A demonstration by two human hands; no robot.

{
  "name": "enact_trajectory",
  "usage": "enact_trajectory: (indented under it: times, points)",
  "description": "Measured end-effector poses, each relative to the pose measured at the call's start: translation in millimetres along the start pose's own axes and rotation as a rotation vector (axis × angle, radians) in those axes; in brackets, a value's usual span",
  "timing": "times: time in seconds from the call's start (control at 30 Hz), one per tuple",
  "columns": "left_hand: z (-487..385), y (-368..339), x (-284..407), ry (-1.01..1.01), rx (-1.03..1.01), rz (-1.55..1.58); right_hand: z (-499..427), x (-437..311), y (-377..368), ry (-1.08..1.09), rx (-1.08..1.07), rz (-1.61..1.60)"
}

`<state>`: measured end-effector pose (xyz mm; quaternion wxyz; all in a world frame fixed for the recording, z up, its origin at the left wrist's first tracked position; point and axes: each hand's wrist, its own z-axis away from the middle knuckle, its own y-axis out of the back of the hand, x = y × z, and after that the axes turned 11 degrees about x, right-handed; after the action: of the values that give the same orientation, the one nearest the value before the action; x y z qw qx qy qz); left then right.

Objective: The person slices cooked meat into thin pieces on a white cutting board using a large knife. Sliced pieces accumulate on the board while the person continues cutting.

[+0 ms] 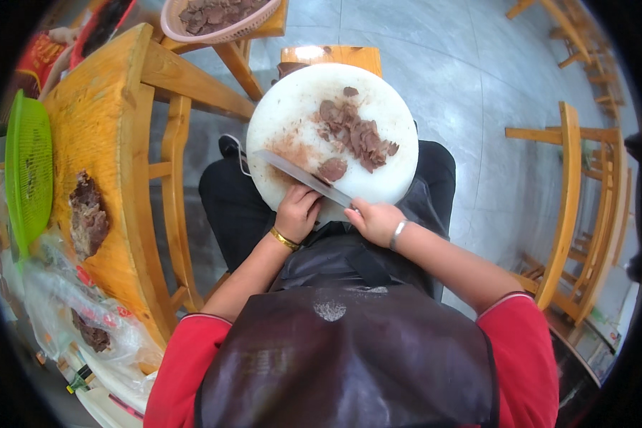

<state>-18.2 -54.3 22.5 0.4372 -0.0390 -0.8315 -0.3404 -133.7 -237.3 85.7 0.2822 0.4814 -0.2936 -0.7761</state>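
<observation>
A round white cutting board [390, 107] lies before me, above my knees. My right hand [377, 219] is closed on the handle of a knife [299, 175], whose broad blade points up and to the left across the board's near part. My left hand [298, 213] rests at the board's near edge, just below the blade, with fingers bent; what it may hold is hidden under the fingers and blade. Thin slices of dark cooked meat [366, 142] are piled right of the board's middle. One rounded slice [333, 169] lies beside the blade's far side. Brown crumbs and juice stain the left part.
At my left stands a wooden table [112, 214] with a meat chunk [88, 216], a green plastic basket [35, 171] and clear plastic bags [64, 299]. A pink basket [224, 36] of sliced meat is at upper left, near another person's arm. Wooden chairs [564, 203] stand at right.
</observation>
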Motion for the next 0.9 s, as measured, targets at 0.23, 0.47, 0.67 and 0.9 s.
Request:
enact_trajectory:
  times: [0.23,0.47,0.67,0.9]
  points:
    - [5,1,3,-0.03,0.025,-0.014,-30,3,2,0.061,0.07,-0.234]
    - [2,-1,2,-0.041,0.045,-0.005,64,-16,56,-0.069,-0.074,0.039]
    - [-2,1,1,-0.005,0.01,0.039,62,-8,59,-0.132,-0.145,0.032]
    - [1,2,0,-0.005,0.017,-0.014,-25,-1,-11,0.052,0.047,-0.033]
